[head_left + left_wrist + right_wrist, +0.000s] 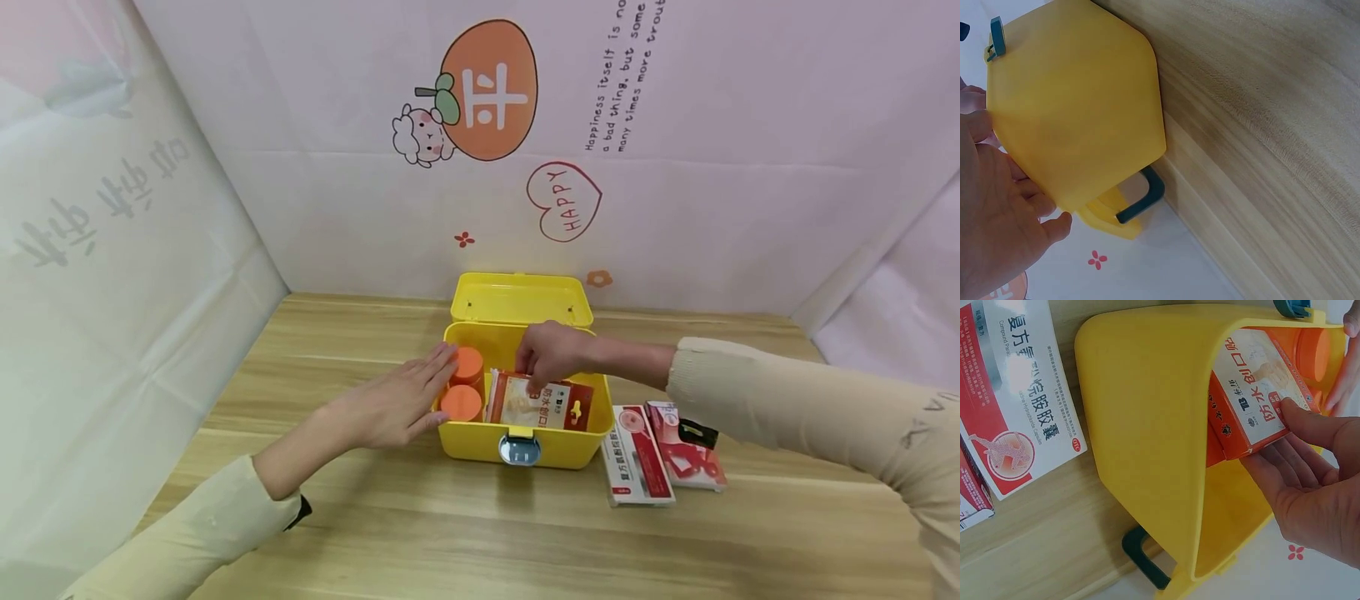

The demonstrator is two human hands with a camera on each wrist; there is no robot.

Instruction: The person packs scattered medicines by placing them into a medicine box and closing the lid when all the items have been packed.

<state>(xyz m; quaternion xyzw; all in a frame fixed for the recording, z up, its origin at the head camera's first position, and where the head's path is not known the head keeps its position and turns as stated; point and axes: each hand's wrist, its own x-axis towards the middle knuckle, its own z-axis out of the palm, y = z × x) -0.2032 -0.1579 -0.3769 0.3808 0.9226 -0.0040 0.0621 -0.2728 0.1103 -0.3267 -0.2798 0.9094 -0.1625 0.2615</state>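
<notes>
A yellow box (480,446) stands with its lid (521,298) raised at the back. Inside its left end are two orange-capped bottles (462,402). My left hand (390,404) rests on the box's left rim beside the caps, fingers straight; the left wrist view shows this hand (1004,212) along the edge of the yellow end wall (1079,106). With my right hand (555,354) I grip an orange and white packet (551,404) inside the box. The right wrist view shows thumb and fingers of this hand (1316,462) on either side of the packet (1254,387).
Right of the yellow box, a white and red medicine box (637,457) lies on the wooden table (465,533), with a pink and red packet (686,454) against it. A printed cloth wall (360,225) rises behind the table, and a pale cloth hangs at the left.
</notes>
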